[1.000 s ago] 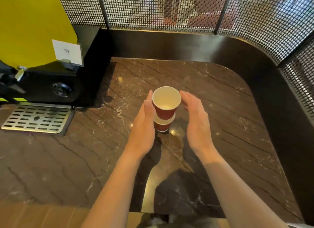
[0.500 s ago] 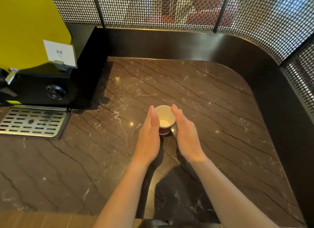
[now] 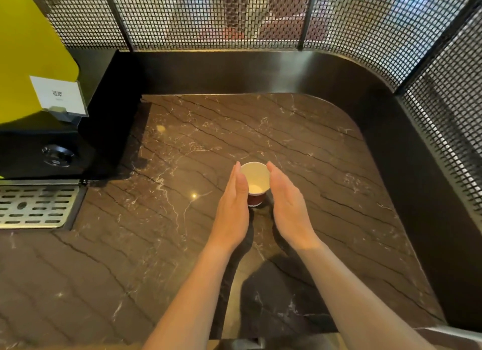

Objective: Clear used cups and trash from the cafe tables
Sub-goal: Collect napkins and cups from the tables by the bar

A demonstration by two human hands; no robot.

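Observation:
A small red paper cup [image 3: 255, 185] with a white inside stands upright on the dark marble counter [image 3: 326, 193]. A little pale residue lies at its bottom. My left hand [image 3: 233, 208] sits flat-fingered against the cup's left side, and my right hand [image 3: 288, 206] flanks its right side with straight fingers. The hands hide most of the cup's red wall, so I cannot tell whether a second cup is nested under it.
A yellow and black drink dispenser [image 3: 44, 130] with a white label card [image 3: 58, 95] stands at the left, above a metal drip grate [image 3: 34, 206]. A raised black rim [image 3: 417, 180] and wire mesh screens [image 3: 234, 15] enclose the counter at the back and right.
One second ago the upper cup sat raised on a lower cup between my hands. It has gone down, and now only one rim shows low on the counter. Both hands have closed in beside it.

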